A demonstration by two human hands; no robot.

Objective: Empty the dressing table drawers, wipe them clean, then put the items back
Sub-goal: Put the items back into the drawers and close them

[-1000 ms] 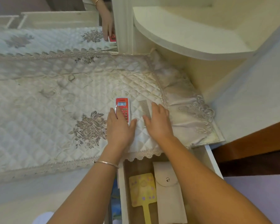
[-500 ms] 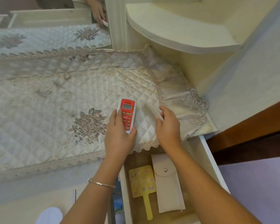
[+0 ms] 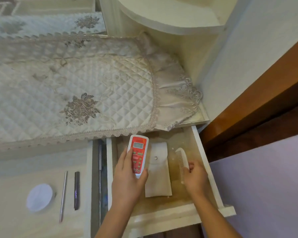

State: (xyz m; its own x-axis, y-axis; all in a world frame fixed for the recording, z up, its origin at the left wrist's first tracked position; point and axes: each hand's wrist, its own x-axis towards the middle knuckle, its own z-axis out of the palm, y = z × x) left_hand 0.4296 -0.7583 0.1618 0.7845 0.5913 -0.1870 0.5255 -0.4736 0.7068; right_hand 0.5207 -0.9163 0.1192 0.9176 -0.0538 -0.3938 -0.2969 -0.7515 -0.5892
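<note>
Both hands have come off the quilted cover and down over the open drawer (image 3: 201, 148), left hand (image 3: 127, 179) wrapped around the red remote (image 3: 138, 155), right hand (image 3: 195, 176) pinching the white comb (image 3: 182, 158), so lower each flat beside the pouch (image 3: 158, 170) between them.

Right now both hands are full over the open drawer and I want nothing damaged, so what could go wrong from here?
1. The left hand holds the red remote by its lower end only; it could tip out and hit the drawer.
2. The right hand pinches the white comb at one end; it may drop askew.
3. The remote may land on the beige pouch, not beside it.
</note>
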